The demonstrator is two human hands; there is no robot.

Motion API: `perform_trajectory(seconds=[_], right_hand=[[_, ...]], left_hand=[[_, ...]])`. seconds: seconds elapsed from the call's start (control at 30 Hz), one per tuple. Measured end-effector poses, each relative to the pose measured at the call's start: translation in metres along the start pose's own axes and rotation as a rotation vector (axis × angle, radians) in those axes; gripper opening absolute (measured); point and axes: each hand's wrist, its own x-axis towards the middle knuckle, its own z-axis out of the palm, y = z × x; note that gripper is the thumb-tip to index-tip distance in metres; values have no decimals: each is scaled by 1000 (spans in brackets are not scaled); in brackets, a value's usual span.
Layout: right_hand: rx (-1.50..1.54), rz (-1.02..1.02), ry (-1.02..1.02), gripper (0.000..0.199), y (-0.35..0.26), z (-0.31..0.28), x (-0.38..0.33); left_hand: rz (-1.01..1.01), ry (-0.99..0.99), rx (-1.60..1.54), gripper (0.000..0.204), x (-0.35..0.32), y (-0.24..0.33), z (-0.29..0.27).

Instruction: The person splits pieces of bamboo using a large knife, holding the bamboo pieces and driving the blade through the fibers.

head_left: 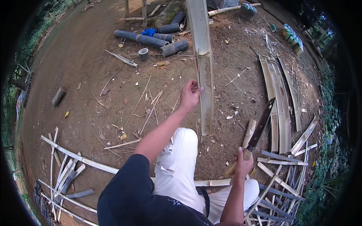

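A long split bamboo half extends away from me, its hollow face up and a node wall across it. Pinched at its left edge, my left hand has thumb and fingers closed on the rim, where a thin sliver stands partly loose. On the right, my right hand is wrapped round the handle of a big knife. Its dark, broad blade points up and away from me, apart from the bamboo half. Beneath the knife lies a short wooden pole.
Dark bamboo tubes and a short bamboo cup lie at the far left. Several split bamboo lengths rest on the right. Strips pile up near right, and more cut pieces lie near left.
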Motion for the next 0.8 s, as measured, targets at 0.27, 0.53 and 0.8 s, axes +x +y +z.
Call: perform_trajectory(seconds=[0.27, 0.53, 0.8], right_hand=[[220, -539, 39, 42, -175, -24, 24], [335, -724, 185, 34, -256, -54, 18], [377, -777, 249, 31, -254, -67, -4]], left_hand=[[-50, -396, 47, 18, -91, 14, 122], [8, -677, 156, 20, -119, 33, 118], [420, -728, 297, 78, -70, 255, 152]])
